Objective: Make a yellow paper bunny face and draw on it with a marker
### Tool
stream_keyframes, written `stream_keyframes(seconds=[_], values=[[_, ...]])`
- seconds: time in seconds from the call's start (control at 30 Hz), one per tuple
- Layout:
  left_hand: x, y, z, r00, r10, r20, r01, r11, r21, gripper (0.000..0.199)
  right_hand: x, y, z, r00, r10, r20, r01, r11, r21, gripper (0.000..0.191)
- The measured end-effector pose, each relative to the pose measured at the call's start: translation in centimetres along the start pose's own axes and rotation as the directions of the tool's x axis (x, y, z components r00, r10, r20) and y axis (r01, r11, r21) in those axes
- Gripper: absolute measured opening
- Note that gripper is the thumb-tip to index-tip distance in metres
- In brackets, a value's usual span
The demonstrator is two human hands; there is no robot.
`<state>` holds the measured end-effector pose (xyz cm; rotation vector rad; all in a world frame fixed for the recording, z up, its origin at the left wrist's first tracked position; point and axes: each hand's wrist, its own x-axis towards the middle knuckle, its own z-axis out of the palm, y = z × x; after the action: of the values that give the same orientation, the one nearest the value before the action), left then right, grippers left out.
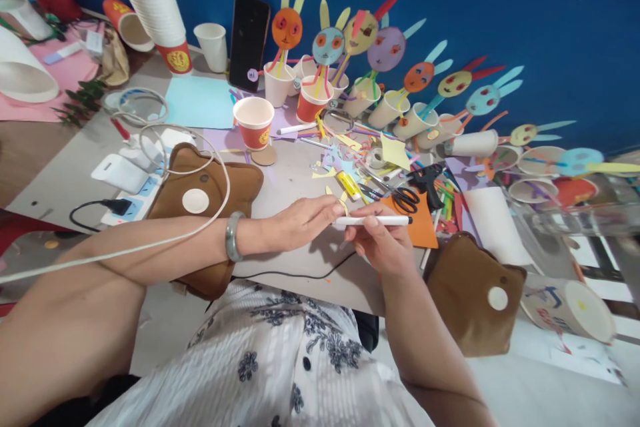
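My right hand (383, 243) is closed around a white pen (390, 220), held level with its black end pointing right. The pen's left end reaches the fingertips of my left hand (305, 221). Those fingers are long and pressed together; what they pinch, if anything, is mostly hidden. A small pale yellow paper piece (343, 198) shows right at their tips, and I cannot tell whether it is held or lies on the table. Just beyond sit a yellow tube-like item (349, 185), black-handled scissors (405, 199) and an orange paper sheet (423, 225).
Rabbit-faced paper puppets in cups (280, 83) line the blue wall. A red-and-white cup (254, 123), a tall cup stack (150, 0) and a phone (249, 40) stand left. A black glue gun (426, 183) lies right. A white cable crosses above my left arm near a power strip (137, 200).
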<state>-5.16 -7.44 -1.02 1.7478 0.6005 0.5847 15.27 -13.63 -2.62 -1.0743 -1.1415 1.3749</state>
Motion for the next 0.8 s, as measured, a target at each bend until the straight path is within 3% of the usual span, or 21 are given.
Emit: stream_keyframes(seconds=[0.13, 0.23, 0.33, 0.53, 0.7, 0.8], values=[[0.5, -0.6, 0.1, 0.986, -0.061, -0.155, 0.038, 0.988, -0.146, 0.018, 0.1, 0.3, -0.6, 0.999, -0.016, 0.036, 0.017, 0.999, -0.033, 0.037], [0.8, -0.8, -0.1, 0.974, -0.070, -0.216, 0.028, 0.981, -0.193, 0.011, 0.3, 0.1, -0.7, 0.998, -0.028, -0.052, 0.028, 1.000, 0.000, 0.043], [0.8, -0.8, -0.2, 0.976, -0.079, -0.205, 0.038, 0.979, -0.198, 0.012, 0.4, -0.3, -0.6, 0.995, -0.032, -0.097, 0.030, 0.999, -0.024, 0.038], [0.1, -0.6, -0.2, 0.986, -0.011, -0.168, 0.007, 1.000, -0.028, 0.020, 0.0, -0.2, -0.7, 0.999, 0.014, 0.032, -0.008, 0.983, -0.182, 0.035], [-0.3, -0.8, 0.0, 0.990, 0.084, -0.117, -0.080, 0.996, 0.037, 0.031, -0.2, 1.2, 0.5, 0.996, -0.086, -0.032, 0.082, 0.990, -0.116, 0.041], [-0.4, -0.9, 0.0, 0.981, 0.128, -0.146, -0.120, 0.991, 0.065, 0.034, -0.4, 1.7, 1.4, 0.995, -0.093, -0.038, 0.091, 0.993, -0.070, 0.038]])
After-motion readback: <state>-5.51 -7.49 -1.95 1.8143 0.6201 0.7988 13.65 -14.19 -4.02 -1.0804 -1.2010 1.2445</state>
